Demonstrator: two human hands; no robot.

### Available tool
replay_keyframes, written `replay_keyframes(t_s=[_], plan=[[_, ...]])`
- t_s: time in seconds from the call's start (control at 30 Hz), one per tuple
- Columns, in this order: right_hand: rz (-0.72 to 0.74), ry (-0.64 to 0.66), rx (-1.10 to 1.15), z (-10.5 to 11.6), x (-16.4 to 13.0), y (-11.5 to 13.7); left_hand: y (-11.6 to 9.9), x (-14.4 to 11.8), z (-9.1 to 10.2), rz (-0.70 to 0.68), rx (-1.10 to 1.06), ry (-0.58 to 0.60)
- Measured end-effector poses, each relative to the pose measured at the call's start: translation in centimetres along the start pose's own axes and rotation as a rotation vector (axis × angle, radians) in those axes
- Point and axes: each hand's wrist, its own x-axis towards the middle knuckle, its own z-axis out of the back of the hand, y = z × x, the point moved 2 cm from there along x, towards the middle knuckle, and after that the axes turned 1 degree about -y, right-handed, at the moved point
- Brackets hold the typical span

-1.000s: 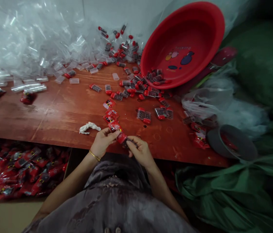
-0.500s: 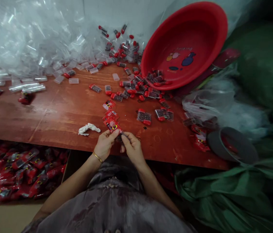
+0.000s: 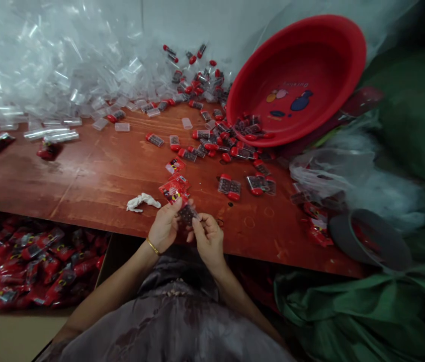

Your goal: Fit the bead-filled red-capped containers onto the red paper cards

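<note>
Between my hands is a small clear plastic case (image 3: 188, 214) with dark round pieces inside and red at its upper end. My left hand (image 3: 164, 227) pinches its upper left side. The fingertips of my right hand (image 3: 209, 241) grip its lower right corner. Just beyond my left fingers lie several printed red cards (image 3: 174, 188), partly overlapping. A crumpled white tissue (image 3: 143, 202) rests left of them. To the right, similar red-capped cases (image 3: 229, 187) lie flat on the wooden table (image 3: 102, 171).
A red basin (image 3: 299, 75) leans tilted at the back right, with a heap of red-capped cases at its lower rim. Clear plastic sleeves (image 3: 65, 65) pile up at the back left. A box of packed red items (image 3: 34, 261) stands below the table edge. A roll of tape (image 3: 368, 239) sits at right.
The case between my hands has turned and now shows its face with the dark pieces. My right hand has shifted slightly down and right. The whole view has shifted a little.
</note>
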Motion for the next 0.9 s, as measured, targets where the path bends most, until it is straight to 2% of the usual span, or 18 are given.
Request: replay_keyframes(t_s=[0.07, 0.27, 0.43, 0.53, 0.63, 0.8, 0.9], plan=[[0.009, -0.024, 0.003, -0.3, 0.0, -0.4, 0.1, 0.0, -0.1, 0.013, 0.032, 0.013], [-0.058, -0.02, 0.132, -0.6, 0.2, -0.2, -0.1, -0.3, -0.5, -0.121, 0.112, -0.011], [0.046, -0.095, 0.001, 0.0, -0.2, 0.5, -0.4, -0.2, -0.2, -0.101, 0.037, 0.01], [0.059, -0.083, -0.021, -0.2, -0.2, 0.7, 0.2, -0.2, 0.3, -0.055, 0.041, -0.014], [0.075, -0.058, -0.058, -0.5, 0.0, 0.7, 0.4, -0.5, 0.4, -0.064, 0.043, -0.042], [0.171, -0.012, -0.185, -0.7, -0.5, -0.2, -0.6, -0.4, 0.1, -0.071, 0.058, -0.04], [0.225, -0.026, -0.271, -0.7, -1.0, -0.8, -0.8, 0.0, -0.2, -0.042, 0.081, -0.056]])
